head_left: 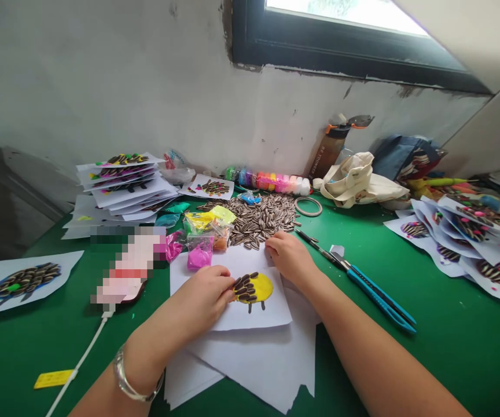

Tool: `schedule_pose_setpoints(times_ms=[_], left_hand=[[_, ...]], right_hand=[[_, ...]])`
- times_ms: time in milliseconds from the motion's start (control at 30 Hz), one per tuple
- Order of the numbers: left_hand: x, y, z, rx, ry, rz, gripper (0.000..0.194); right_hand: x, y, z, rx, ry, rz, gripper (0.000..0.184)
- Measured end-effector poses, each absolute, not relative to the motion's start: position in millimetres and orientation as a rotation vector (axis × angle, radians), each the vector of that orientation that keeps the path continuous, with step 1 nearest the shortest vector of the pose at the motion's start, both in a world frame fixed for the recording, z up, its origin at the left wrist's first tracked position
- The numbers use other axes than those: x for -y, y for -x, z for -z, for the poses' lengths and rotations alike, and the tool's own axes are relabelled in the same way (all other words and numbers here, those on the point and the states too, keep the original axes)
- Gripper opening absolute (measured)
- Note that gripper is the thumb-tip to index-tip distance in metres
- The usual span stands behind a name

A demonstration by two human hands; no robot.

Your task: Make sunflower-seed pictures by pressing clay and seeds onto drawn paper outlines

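A sheet of white paper (254,319) lies in front of me with a flattened yellow clay oval (263,286) on it. Striped sunflower seeds (245,288) cover the oval's left part, and two short dark legs are drawn below. My left hand (209,292) is closed, its fingertips at the left end of the seeds; whatever they pinch is hidden. Beyond the paper spreads a heap of loose sunflower seeds (261,217). My right hand (289,258) rests at the heap's near edge with curled fingers, and I cannot make out what is in them.
Clay packets, including a magenta one (200,253), lie left of the heap. A blue utility knife (378,298), a pen (308,238) and a tape roll (308,206) lie right. Paper stacks (124,191) stand at both sides. A charging phone (126,269) lies left; a bottle (330,150) stands behind.
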State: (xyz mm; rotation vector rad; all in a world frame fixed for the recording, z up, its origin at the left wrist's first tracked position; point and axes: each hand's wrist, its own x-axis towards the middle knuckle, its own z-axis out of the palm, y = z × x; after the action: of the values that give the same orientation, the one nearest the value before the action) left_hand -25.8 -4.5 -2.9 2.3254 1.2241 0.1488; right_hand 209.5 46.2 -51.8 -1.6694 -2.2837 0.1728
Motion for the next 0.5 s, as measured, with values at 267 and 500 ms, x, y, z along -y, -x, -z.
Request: schedule_pose_setpoints(times_ms=[267,500], left_hand=[[5,27,6,-1.202,-2.306,-0.195,0.025],[4,27,7,-1.208,-2.327,-0.177,0.026]], right_hand=[[-39,-213,50,2.371,1.727,-0.067,0.02],[-35,-212,46,2.411,1.688,-0.04,0.025]])
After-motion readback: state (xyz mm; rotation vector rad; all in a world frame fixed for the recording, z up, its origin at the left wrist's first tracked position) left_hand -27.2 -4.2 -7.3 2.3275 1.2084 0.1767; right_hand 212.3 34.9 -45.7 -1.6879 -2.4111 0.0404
